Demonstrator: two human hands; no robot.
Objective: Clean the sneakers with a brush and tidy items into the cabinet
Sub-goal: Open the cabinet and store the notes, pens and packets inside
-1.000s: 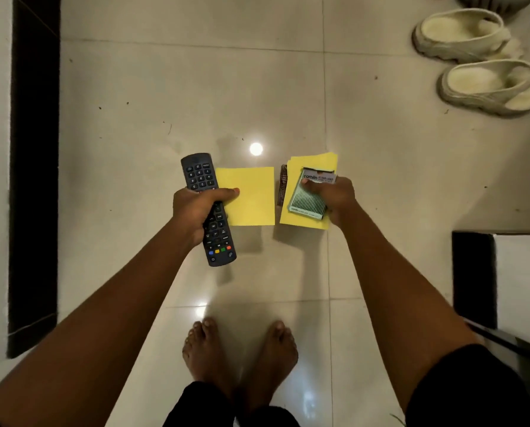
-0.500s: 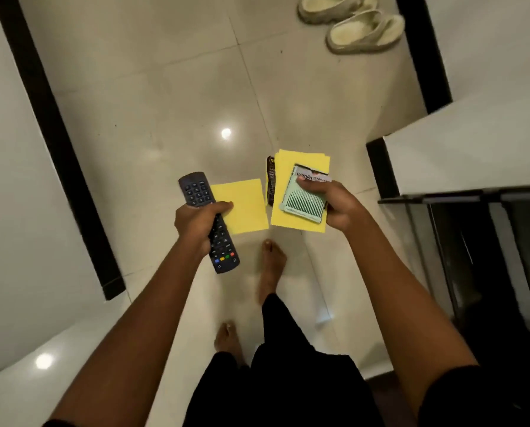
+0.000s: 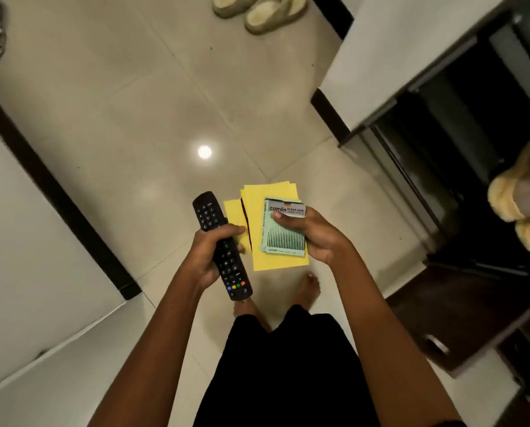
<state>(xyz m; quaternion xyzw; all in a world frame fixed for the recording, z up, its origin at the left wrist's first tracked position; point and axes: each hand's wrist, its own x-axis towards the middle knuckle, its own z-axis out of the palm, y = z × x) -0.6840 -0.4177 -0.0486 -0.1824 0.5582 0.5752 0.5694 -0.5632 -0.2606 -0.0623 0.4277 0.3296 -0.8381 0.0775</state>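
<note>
My left hand [image 3: 209,251] grips a black remote control [image 3: 222,245] together with a yellow paper sheet [image 3: 233,214] tucked behind it. My right hand [image 3: 313,234] holds a stack of yellow papers [image 3: 276,263] with a pale green Camlin lead box [image 3: 283,232] on top, thumb pressing on the box. A thin dark object [image 3: 245,220] shows at the stack's left edge. Both hands are at chest height over the tiled floor. The dark cabinet [image 3: 460,155] stands open on the right. A pair of cream shoes [image 3: 259,7] lies on the floor at the top.
A fluffy yellow slipper [image 3: 516,198] sits at the right edge near the cabinet. A white wall with black skirting [image 3: 60,195] runs along the left. A dark drawer front [image 3: 460,315] with a handle is at the lower right. My bare feet are below the hands.
The view has swung right and the cabinet has come closer. My hands have drawn together so the papers overlap. The cream shoes have shifted to the top edge.
</note>
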